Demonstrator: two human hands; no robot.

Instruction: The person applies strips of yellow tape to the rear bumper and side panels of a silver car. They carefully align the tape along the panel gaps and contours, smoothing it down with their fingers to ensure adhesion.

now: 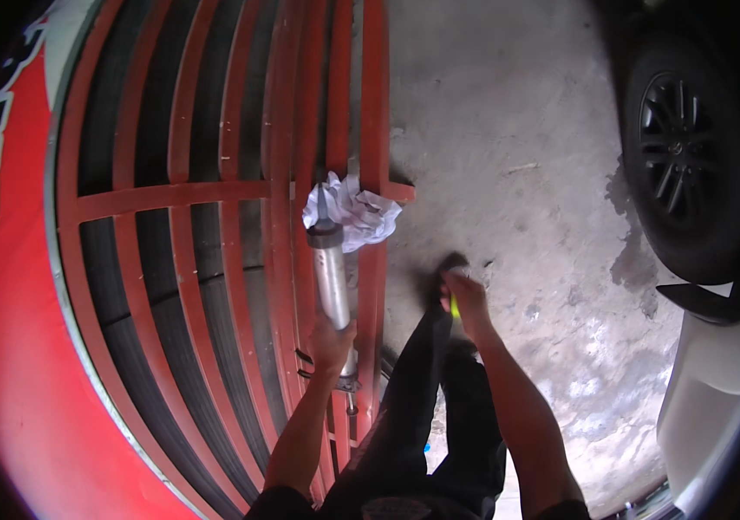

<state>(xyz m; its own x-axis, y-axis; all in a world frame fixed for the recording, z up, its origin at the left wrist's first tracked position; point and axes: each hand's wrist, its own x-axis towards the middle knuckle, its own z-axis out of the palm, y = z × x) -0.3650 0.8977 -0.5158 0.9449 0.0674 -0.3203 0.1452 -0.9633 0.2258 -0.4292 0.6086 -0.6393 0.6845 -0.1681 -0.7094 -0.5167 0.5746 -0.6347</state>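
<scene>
My left hand is wrapped around the silver barrel of a caulking gun. The gun points away from me, its dark tapered nozzle lying over a crumpled white paper or cloth by the red metal rack. Behind the hand, the gun's rear end and thin rod reach back toward me. To the right, over the floor, my right hand is closed on a small bright yellow-green object. The fingers hide most of it, so its kind does not show.
Dark tires stand behind the rack's red bars on the left. A red banner with lettering curves along the left edge. On the right, a parked car's wheel and pale bodywork border the stained concrete floor.
</scene>
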